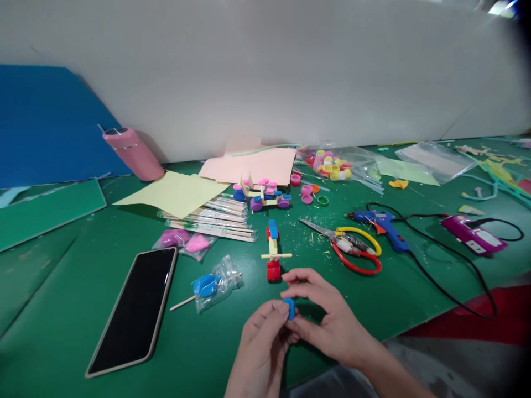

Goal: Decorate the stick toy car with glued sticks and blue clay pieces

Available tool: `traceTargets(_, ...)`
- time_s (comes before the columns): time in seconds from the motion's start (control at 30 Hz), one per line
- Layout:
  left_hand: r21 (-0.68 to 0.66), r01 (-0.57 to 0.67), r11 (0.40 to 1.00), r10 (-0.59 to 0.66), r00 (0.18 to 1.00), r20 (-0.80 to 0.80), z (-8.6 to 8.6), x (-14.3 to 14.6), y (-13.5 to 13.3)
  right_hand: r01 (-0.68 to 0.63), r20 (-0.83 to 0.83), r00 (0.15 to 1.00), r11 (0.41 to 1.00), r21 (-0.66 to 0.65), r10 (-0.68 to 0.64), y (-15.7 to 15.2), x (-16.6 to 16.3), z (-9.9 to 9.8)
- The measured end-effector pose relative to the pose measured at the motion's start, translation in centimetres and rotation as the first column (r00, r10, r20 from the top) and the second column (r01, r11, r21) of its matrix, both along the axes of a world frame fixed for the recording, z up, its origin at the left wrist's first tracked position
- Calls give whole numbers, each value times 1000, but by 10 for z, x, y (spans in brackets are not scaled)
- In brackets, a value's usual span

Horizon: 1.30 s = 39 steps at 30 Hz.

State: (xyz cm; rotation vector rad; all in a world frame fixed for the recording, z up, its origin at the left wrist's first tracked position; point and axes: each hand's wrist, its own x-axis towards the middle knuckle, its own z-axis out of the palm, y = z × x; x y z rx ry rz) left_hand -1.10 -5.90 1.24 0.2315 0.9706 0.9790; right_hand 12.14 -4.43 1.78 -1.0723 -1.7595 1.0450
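A small lump of blue modelling clay is pinched between the thumb and fingers of my left hand. Right beside it is my right hand, its fingers curved and apart, the thumb close to the underside of the clay; whether it touches is hard to tell. Just beyond my hands stands a little model vehicle made of pale sticks with red wheels and a blue top. To the left, an opened plastic bag holds more blue clay, with a thin wooden stick by it.
A phone lies at left. Scissors, a blue glue gun and a purple power unit with black cables are on the right. Behind are bundled sticks, finished models, paper sheets and a pink tumbler.
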Motion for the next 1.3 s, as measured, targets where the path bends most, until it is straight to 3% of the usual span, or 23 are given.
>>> traceTargets(0.37, 74, 2, 997, 12, 984, -177, 18, 4, 0, 15, 23, 1000, 1000, 25, -15, -3, -1, -4)
traceTargets(0.73, 101, 16, 995, 14, 959, -285, 13, 5, 0, 64, 59, 996, 996, 67, -68, -3, -3, -3)
traceTargets(0.87, 79, -38, 996, 52, 981, -188, 14, 5, 1, 87, 25, 996, 995, 54, -88, -3, -2, -5)
traceTargets(0.97, -24, -110, 994, 109, 994, -29, 12, 5, 1, 121, -18, 993, 991, 61, -120, -3, -3, -8)
traceTargets(1.17, -123, -76, 990, 99, 976, 195, 6, 8, 0, 175, -53, 984, 981, 80, -171, -4, -7, -14)
traceTargets(1.3, -137, -74, 988, 106, 965, 241, 2, 9, 1, 156, -39, 987, 986, 61, -154, -3, -7, -13)
